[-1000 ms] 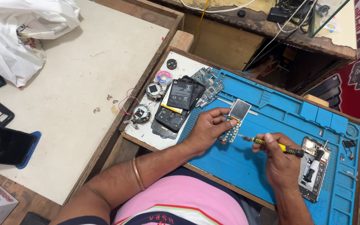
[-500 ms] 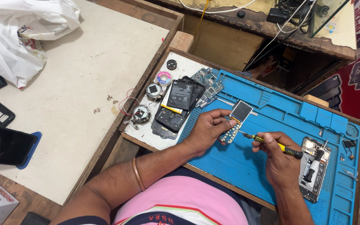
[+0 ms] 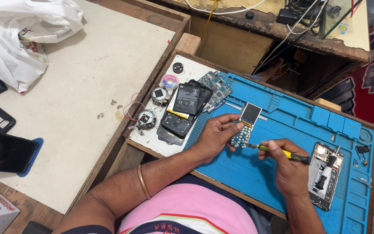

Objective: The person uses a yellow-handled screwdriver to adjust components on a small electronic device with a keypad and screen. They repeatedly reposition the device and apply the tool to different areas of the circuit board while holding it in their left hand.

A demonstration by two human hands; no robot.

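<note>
Left hand [image 3: 215, 138] pinches phone board [image 3: 245, 124]; right hand [image 3: 287, 167] grips screwdriver [image 3: 278, 152], tip seemingly touching board

right hand [image 3: 287, 167] nudged in a bit, yellow screwdriver [image 3: 278, 152] tip slid up against the keypad end of the little phone board [image 3: 245, 125] — left hand [image 3: 215, 136] barely shifted its grip

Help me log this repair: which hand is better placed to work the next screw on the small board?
Right. The right hand already holds the screwdriver, tip at the board. The left hand is busy steadying that board on the blue mat.
</note>
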